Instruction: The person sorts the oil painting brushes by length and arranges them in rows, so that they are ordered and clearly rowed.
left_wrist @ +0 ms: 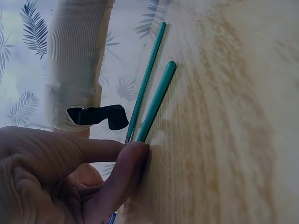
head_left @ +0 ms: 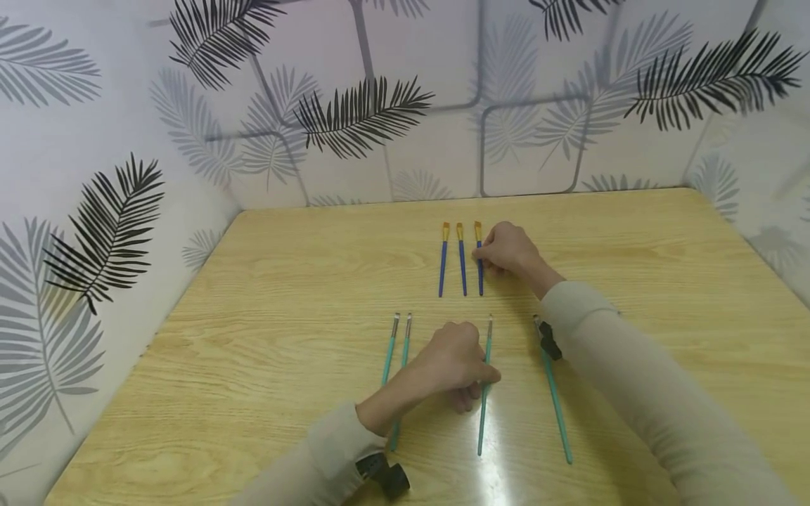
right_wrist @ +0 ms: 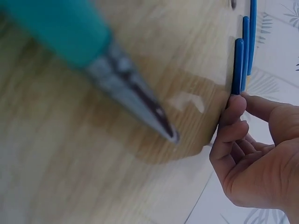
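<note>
Two pinch grips: my L hand (head_left: 454, 362) holds a teal brush (head_left: 482, 422), R hand (head_left: 508, 249) a blue brush (head_left: 481, 282); both long axes run front-to-back, bristles (head_left: 478, 227) twd far edge of tabletop (head_left: 342, 232).

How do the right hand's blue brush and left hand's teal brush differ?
The teal brush looks longer than the blue brush. The blue brush has a golden tip, the teal brush a slimmer, silvery one. The blue brush lies farther off than the teal brush. Both tips point away.
</note>
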Available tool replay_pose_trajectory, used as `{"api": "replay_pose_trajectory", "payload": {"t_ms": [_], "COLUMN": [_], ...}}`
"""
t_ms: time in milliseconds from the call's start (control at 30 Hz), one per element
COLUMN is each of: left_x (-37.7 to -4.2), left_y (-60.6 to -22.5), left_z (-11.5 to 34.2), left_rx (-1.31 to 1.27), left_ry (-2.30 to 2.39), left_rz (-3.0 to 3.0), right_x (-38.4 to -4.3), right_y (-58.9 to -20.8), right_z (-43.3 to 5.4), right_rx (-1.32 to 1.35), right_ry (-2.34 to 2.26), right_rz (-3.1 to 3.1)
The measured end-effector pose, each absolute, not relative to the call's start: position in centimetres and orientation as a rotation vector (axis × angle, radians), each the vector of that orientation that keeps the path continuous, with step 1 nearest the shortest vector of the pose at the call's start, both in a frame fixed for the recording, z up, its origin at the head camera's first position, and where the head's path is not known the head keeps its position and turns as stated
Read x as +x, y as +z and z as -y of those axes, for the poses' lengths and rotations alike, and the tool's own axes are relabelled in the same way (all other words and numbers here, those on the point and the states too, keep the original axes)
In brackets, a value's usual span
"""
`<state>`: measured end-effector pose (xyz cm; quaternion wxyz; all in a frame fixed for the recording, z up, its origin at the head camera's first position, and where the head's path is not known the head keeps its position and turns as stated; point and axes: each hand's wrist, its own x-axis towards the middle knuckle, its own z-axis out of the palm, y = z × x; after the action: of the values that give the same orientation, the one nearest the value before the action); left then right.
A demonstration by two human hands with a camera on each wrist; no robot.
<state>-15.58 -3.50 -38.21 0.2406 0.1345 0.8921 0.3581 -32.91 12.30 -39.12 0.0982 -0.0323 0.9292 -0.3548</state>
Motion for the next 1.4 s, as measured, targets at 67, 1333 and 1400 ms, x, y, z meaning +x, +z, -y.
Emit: {"api": "replay_pose_trajectory", "payload": {"t_ms": [67,1333,1400], "left_x": [-15.5,-15.2,-15.1], "left_y": [-38.2,-38.4,-38.4], "left_z": [3.4,4.3,4.3], "left_rx": [0.353,0.375,0.364], "left_ry": [1.009,1.097,1.102], "left_rz": [-2.41,-2.345,-2.345], "right_x": [-33.0,-29.2,-28.9], "right_y": [-39.1,-36.7,-36.6], "right_z": [-12.5,-15.3,-15.6], "right_rx": [-0.091,-0.223,-0.234], "right_ry": [-1.051,-1.304,-1.323], "right_rz": [-2.738,-2.555,-2.544]}}
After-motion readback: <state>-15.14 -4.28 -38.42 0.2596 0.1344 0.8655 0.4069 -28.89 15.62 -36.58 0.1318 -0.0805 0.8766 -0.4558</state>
